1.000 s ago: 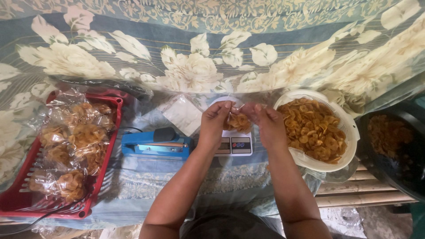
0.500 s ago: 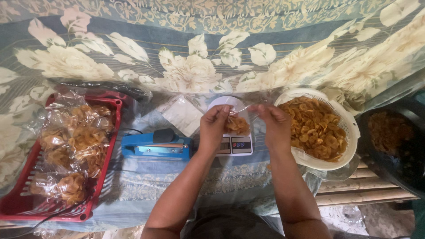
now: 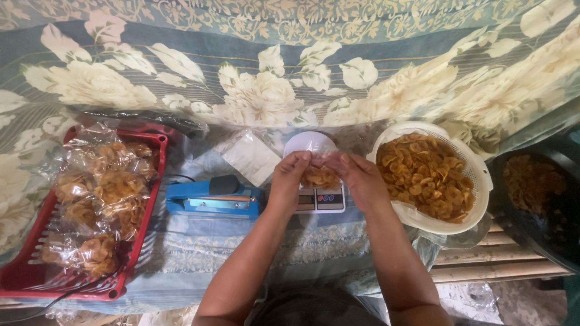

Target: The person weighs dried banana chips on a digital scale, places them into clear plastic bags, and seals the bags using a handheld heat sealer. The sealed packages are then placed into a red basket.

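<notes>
Clear chip bag (image 3: 320,176), part-filled with golden slices, pinched by left hand (image 3: 290,181) and right hand (image 3: 360,179).

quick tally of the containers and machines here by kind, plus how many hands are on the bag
Red tray of filled bags: 1
White basket of chips: 1
Dark pan: 1
Blue sealer: 1
Small scale: 1
Hands on the clear bag: 2, left hand and right hand
Total: 7
</notes>
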